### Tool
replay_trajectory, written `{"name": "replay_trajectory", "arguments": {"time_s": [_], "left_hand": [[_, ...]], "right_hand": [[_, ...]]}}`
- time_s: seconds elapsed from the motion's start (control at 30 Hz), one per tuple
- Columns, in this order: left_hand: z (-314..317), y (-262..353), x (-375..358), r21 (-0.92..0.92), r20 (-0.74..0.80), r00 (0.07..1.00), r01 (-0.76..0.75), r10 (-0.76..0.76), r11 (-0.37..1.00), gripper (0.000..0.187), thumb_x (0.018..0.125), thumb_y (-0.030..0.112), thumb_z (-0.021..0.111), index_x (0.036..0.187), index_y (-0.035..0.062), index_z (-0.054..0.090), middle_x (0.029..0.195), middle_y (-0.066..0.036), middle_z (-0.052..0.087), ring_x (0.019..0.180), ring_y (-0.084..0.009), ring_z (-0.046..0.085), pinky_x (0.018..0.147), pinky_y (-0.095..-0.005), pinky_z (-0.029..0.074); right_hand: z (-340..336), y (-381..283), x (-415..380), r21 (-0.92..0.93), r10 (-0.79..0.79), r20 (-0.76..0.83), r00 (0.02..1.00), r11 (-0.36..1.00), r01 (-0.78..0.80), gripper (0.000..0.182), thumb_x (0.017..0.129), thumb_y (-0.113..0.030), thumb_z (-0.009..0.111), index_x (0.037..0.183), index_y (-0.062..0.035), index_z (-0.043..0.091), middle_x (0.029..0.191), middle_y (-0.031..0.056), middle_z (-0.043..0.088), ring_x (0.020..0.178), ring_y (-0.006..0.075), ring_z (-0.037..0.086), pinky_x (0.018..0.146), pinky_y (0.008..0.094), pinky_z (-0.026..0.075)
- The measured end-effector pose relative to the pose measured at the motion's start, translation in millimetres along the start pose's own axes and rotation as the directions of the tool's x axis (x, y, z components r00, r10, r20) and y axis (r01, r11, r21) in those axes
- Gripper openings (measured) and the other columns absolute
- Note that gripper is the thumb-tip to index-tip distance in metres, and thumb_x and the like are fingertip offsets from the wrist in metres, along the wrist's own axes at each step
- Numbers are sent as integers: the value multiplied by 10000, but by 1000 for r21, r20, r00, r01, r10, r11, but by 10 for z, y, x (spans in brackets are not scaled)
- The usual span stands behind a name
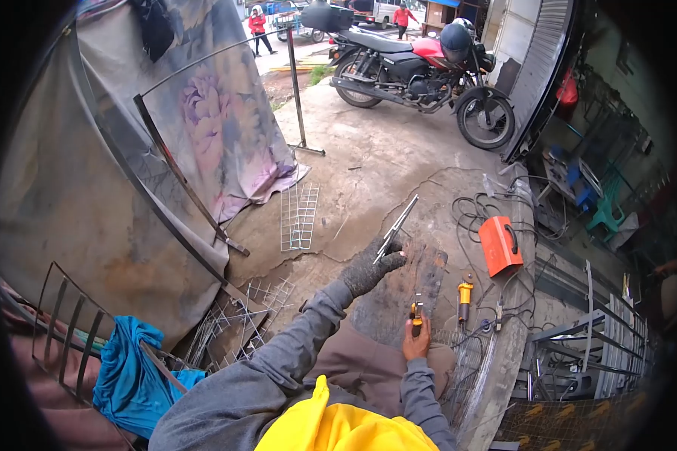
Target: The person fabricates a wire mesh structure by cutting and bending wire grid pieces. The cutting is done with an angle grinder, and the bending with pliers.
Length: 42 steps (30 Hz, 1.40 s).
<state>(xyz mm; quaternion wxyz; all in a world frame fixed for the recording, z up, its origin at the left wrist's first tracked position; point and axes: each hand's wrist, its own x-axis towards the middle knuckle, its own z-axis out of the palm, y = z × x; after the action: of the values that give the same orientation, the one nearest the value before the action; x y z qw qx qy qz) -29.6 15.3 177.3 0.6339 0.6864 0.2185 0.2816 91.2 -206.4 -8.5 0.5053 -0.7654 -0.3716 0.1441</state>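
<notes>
My left hand point(370, 272), in a dark grey glove, is closed around several thin metal rods point(400, 224) that point up and away over the floor. My right hand point(416, 340) is bare and grips a small yellow-and-black tool point(416, 314); its exact kind is too small to make out. Both hands are above or near a worn, stained wooden board point(427, 279) on the ground in front of my knees. To the right of my right hand lies a yellow-and-dark angle grinder point(465, 299), apart from it.
An orange welding machine point(500, 246) stands at the right among coiled black cables point(470, 214). Pieces of wire mesh point(299, 218) lie left and ahead. Metal frames point(590, 338) are stacked at the far right. A motorcycle point(421, 71) is parked ahead; a hanging cloth point(203, 113) covers the left.
</notes>
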Motion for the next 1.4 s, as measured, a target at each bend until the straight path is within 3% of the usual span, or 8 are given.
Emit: {"name": "replay_trajectory", "arguments": {"time_s": [0.2,0.27,0.4,0.8,0.93,1.0,1.13,1.4], "left_hand": [[62,122,-23,36,-11,999,39,-39,999,469,959,387,693,1204,9,561,1075,-127,609,990,-212,585,923,-376,474],[83,136,-19,72,7,1000,21,-22,997,479,957,393,696,1201,6,556,1082,-130,607,982,-212,586,916,-380,478],[81,88,8,79,-36,999,18,-15,997,572,928,430,719,1253,-2,529,1116,-145,600,1040,-222,588,940,-386,477],[221,283,21,269,-144,983,-73,114,961,745,790,502,834,1291,33,545,1150,-135,555,1084,-272,555,961,-400,468],[261,523,-44,472,-73,972,-164,224,866,896,681,684,831,1259,52,566,1157,-178,568,1108,-329,560,974,-436,466],[245,639,-40,754,108,976,-205,189,624,924,658,725,820,1256,66,568,1145,-194,574,1112,-378,554,1017,-477,431],[176,776,12,835,245,937,-335,250,437,802,608,677,841,1120,104,609,1103,-181,561,1072,-371,558,973,-517,412],[309,1027,-19,930,154,932,-250,329,271,737,623,612,850,1075,90,591,1059,-172,535,1050,-390,523,945,-539,391]], "right_hand": [[-90,-325,-45,175,1,-311,950,983,56,464,975,-200,627,1393,-19,536,1294,187,613,1240,347,570,1064,429,423],[70,385,-186,112,321,-73,944,943,-312,457,964,-147,601,1401,-37,531,1212,164,651,1070,317,657,905,406,528],[-33,147,-243,238,535,62,843,812,-533,557,966,-106,566,1509,-99,439,986,109,640,608,154,609,498,302,542],[-94,-186,-258,257,540,226,811,770,-584,648,950,-91,596,1553,-91,359,1342,121,603,1003,215,685,598,325,617],[-233,-376,-299,535,352,290,890,711,-456,663,943,-104,604,1561,-71,366,1443,95,554,1147,188,613,762,320,576],[-356,-523,-337,614,320,270,908,670,-418,656,946,-113,603,1558,-68,375,1481,85,529,1216,184,576,838,330,552],[-677,-845,-399,585,321,316,893,674,-450,661,984,-180,582,1586,-96,322,1516,103,485,1325,206,518,981,342,503],[-822,-1391,-615,583,320,330,888,671,-458,599,996,-182,600,1530,-24,380,1475,126,514,1331,257,527,1086,413,453]]}}
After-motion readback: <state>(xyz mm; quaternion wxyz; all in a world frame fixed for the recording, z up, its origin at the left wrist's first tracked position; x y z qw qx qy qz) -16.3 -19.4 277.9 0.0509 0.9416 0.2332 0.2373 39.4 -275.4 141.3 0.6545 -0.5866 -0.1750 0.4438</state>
